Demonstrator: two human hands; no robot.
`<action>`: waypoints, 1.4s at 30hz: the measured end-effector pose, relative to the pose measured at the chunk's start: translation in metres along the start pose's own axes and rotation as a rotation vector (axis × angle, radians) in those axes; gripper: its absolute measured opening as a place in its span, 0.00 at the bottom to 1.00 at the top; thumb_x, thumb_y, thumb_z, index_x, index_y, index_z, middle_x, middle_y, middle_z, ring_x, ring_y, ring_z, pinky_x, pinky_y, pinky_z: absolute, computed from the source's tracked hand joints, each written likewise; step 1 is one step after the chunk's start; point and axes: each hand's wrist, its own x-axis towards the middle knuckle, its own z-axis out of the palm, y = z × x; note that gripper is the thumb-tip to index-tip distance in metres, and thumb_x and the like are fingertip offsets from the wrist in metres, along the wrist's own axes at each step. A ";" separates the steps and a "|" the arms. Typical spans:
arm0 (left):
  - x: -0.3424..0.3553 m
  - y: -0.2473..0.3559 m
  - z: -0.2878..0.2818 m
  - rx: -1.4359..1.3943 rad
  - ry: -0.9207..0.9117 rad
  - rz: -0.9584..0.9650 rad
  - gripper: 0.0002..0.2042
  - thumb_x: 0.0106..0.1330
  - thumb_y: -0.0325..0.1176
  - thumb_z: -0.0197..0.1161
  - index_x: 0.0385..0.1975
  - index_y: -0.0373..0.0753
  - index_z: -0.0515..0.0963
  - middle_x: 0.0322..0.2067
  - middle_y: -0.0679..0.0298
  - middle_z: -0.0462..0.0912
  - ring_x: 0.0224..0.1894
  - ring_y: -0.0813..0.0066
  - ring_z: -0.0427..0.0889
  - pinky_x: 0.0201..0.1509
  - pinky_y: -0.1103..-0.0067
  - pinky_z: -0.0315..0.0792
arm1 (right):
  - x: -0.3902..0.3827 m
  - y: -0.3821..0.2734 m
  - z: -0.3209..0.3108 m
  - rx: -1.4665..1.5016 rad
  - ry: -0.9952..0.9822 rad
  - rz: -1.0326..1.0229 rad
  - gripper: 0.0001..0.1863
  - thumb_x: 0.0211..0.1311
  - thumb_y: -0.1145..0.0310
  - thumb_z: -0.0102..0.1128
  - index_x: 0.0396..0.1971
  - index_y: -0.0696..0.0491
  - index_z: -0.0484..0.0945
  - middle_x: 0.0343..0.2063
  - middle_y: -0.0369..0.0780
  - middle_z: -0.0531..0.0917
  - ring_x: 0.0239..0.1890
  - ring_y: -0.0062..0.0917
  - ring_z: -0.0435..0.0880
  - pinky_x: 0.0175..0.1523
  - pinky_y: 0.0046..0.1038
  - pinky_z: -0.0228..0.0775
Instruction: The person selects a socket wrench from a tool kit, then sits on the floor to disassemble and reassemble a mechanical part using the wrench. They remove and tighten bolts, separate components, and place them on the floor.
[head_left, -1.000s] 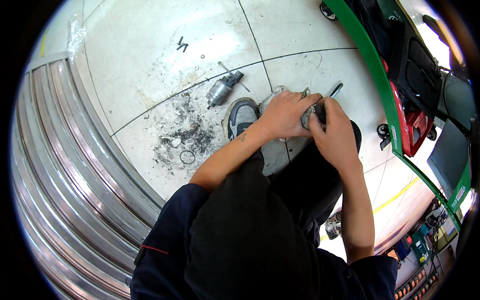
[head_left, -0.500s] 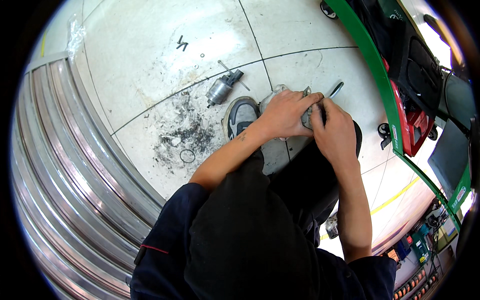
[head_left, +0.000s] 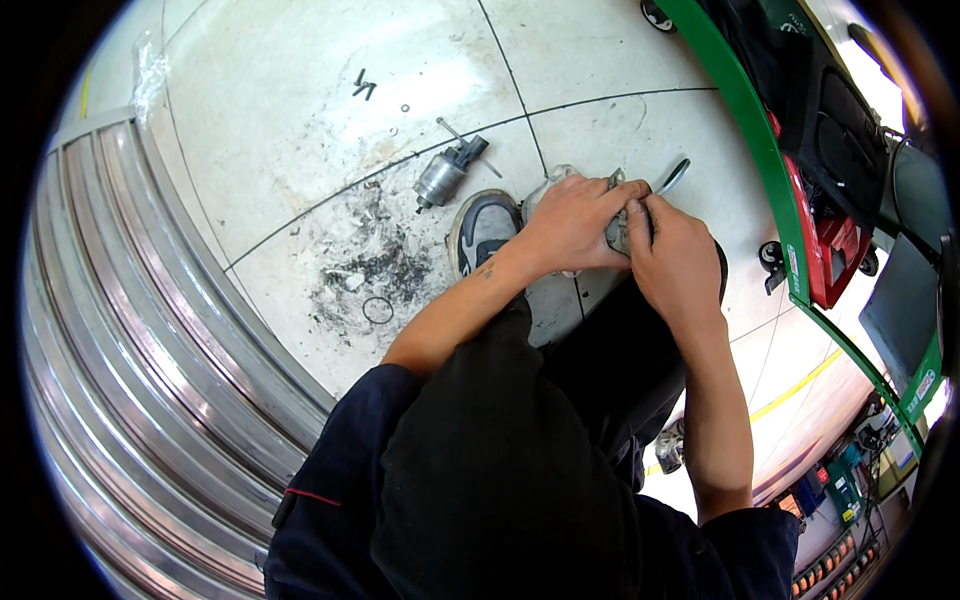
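Between my knees, my left hand (head_left: pixel 572 222) is wrapped round a grey cast metal part (head_left: pixel 617 232), thumb along its upper edge. My right hand (head_left: pixel 674 258) presses bent fingers against that part's right side; what they pinch, if anything, is hidden. Behind my left hand a larger grey metal housing (head_left: pixel 548 188) partly shows. A shiny rod-like tool (head_left: pixel 677 174) pokes out just past my right fingers. To the left on the floor lies a silver metal cylinder with a black connector (head_left: pixel 440 180), a thin metal pin (head_left: pixel 448 129) beside it.
Black grime (head_left: pixel 375 270) covers the tiles by my grey shoe (head_left: pixel 485 235), with a thin ring (head_left: pixel 378 311) in it. Several bolts (head_left: pixel 364 86) and small washers (head_left: pixel 405 108) lie farther off. A ribbed metal shutter (head_left: pixel 150 330) stands left, a green wheeled cart (head_left: pixel 740 110) right.
My right hand has turned slightly, its fingers shifting on the metal part. My left hand keeps its hold. The view has moved a little; the floor items lie as before.
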 end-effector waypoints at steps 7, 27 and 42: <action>0.001 0.003 -0.005 -0.009 -0.029 -0.012 0.35 0.46 0.44 0.76 0.58 0.43 0.76 0.32 0.58 0.81 0.39 0.55 0.80 0.47 0.65 0.71 | -0.007 -0.004 -0.004 0.215 0.146 -0.044 0.14 0.68 0.61 0.55 0.36 0.60 0.77 0.33 0.50 0.83 0.37 0.48 0.82 0.44 0.44 0.73; 0.002 0.004 -0.006 -0.005 -0.054 -0.030 0.37 0.45 0.47 0.77 0.58 0.42 0.76 0.32 0.58 0.80 0.40 0.54 0.79 0.47 0.64 0.72 | 0.006 -0.006 -0.020 0.066 -0.193 0.147 0.14 0.65 0.65 0.58 0.44 0.58 0.75 0.41 0.50 0.82 0.45 0.48 0.81 0.48 0.41 0.74; 0.002 0.003 -0.005 0.010 -0.051 -0.019 0.40 0.43 0.53 0.79 0.59 0.45 0.75 0.32 0.56 0.82 0.38 0.54 0.82 0.48 0.65 0.73 | -0.003 -0.006 -0.007 0.132 0.050 -0.002 0.12 0.65 0.66 0.63 0.40 0.59 0.77 0.36 0.50 0.83 0.39 0.49 0.83 0.43 0.43 0.74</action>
